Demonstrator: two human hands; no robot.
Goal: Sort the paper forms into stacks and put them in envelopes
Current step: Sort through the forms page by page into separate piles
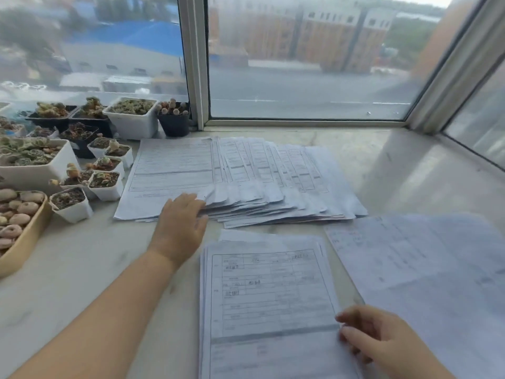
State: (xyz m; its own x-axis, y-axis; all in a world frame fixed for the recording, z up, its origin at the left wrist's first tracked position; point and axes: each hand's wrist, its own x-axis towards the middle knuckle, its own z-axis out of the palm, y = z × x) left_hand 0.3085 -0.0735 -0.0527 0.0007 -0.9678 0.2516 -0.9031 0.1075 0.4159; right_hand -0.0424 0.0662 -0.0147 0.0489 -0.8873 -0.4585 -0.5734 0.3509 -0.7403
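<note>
Where the pale marble window ledge (382,160) meets the glass, the holdings are these. Fanned pile of forms (246,176): spread flat across the middle of the ledge, sheets overlapping toward the right. Left hand (181,222): fingers straight and relaxed, resting on the near left edge of the fanned pile, grasping nothing. Squared stack of forms (270,302): at the near edge, printed table uppermost. Right hand (374,337): fingers loosely bent, their tips touching the right edge of the squared stack; whether they pinch a sheet cannot be told. Loose sheets (426,263): lying askew just right of the squared stack, blurred. Potted succulents (82,160): clustered in small white and black pots at the ledge's far left corner.
</note>
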